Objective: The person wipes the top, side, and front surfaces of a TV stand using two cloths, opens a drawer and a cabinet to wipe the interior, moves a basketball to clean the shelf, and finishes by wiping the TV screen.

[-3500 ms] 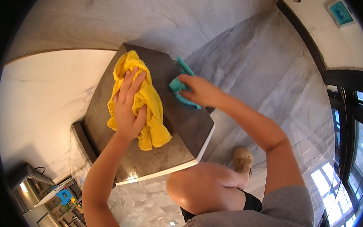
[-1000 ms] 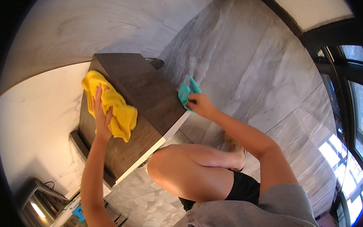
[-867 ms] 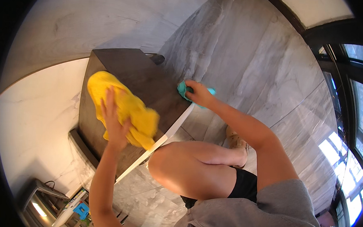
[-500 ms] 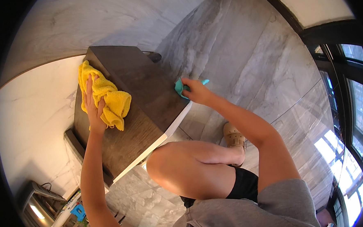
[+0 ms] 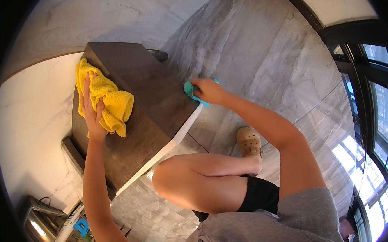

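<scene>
The left hand [image 5: 93, 111] is laid flat, fingers slightly spread, on a yellow cloth [image 5: 116, 103], which is pressed in folds onto the left face of a dark box-like cabinet [image 5: 154, 92], close to its left edge. By the right hand [image 5: 211, 91] a teal cloth [image 5: 189, 90] is gripped between thumb and curled fingers at the cabinet's right edge, just beside the end of a white trim [image 5: 157, 160]; how firmly it is pressed there cannot be told.

Compared with the earliest frame, the yellow cloth has been brought nearer the cabinet's left edge and is more bunched. The teal cloth, then held farther along the right edge, has been brought down toward the corner by the trim. Since half a second ago, little has been changed in either grip, though the cabinet is now seen slightly farther left and higher.

Counted from left to right, one white marbled panel [image 5: 34, 112], one small blue object [image 5: 82, 227], one yellow cloth, one cabinet, one teal cloth and one tan clog [image 5: 248, 141] are seen. The clog is worn on a foot set upon the grey floor [image 5: 267, 68].
</scene>
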A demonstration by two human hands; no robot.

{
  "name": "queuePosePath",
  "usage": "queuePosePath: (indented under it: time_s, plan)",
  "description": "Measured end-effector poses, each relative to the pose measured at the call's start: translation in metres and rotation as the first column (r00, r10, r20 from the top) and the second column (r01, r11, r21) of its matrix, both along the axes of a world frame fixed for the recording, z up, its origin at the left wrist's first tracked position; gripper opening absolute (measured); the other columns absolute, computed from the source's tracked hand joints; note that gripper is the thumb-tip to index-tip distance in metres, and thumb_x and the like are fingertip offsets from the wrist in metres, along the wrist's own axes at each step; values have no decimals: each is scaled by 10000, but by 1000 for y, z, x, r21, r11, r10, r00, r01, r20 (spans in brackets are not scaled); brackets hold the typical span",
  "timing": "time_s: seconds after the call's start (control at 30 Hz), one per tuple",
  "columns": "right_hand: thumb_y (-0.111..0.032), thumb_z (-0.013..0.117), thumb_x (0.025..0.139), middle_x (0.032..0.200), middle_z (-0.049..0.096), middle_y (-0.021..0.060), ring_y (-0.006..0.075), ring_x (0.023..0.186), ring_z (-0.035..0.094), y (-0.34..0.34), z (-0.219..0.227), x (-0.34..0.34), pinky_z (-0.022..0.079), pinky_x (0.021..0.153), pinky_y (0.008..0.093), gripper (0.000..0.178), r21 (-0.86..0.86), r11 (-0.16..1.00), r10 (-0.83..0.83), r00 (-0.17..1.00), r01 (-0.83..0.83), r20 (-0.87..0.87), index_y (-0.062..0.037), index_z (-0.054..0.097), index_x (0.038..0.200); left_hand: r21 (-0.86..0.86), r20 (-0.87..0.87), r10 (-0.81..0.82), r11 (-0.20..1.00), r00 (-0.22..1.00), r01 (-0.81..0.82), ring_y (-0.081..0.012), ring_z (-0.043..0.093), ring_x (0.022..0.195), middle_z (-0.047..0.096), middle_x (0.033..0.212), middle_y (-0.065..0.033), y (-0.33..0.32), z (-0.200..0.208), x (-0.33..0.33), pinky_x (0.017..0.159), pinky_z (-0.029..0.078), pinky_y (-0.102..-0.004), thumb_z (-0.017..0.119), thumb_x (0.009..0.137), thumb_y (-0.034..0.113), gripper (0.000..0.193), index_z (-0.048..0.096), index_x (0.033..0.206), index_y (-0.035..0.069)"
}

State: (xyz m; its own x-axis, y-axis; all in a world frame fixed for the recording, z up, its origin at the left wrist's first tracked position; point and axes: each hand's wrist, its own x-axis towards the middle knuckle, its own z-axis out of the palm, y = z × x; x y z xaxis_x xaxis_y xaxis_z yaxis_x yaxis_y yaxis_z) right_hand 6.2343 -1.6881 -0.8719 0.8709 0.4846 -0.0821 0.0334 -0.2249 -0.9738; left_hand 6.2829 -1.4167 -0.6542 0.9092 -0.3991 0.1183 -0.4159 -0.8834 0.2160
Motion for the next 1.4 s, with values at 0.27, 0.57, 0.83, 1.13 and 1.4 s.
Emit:
queuePosePath:
  time_s: [0.27,0.57,0.83,1.13,1.4]
  plan:
    - [-60,522,732,743,549,187,372,705,532,-6,13,-8,410,604,422,146,1,999,51,998,-51,-48,-32,474,867,29,6,9,1000,1000,-9,-307,279,1290,351,1385,-93,3,4,-3,1054,165,-424,324,907,280,448,425,1277,49]
    - [-82,544,745,762,586,179,370,730,563,-6,20,-7,424,623,441,216,26,989,147,983,-145,-111,-49,515,957,41,36,75,996,997,-77,-298,265,1301,352,1386,-87,2,2,-3,1064,136,-433,347,892,280,453,431,1282,66]
    - [-66,529,745,741,560,185,375,708,546,1,12,-1,420,609,437,148,-17,997,71,996,-72,-45,-45,496,888,-32,22,114,993,993,-113,-302,276,1298,346,1392,-82,-1,2,0,1059,153,-437,365,884,292,455,439,1278,77]
    - [-81,533,748,719,564,202,396,707,555,-1,23,7,411,595,477,169,-93,987,126,991,-130,-41,-35,490,905,-54,12,135,990,991,-134,-296,275,1299,345,1392,-75,0,2,-1,1065,150,-437,368,885,302,455,439,1278,86]
    - [-89,534,744,752,571,199,396,721,550,4,14,8,415,619,466,150,-100,989,103,991,-111,-82,-44,502,883,-10,22,169,986,985,-169,-300,282,1294,346,1392,-67,-1,3,-1,1063,151,-444,362,888,316,455,439,1281,99]
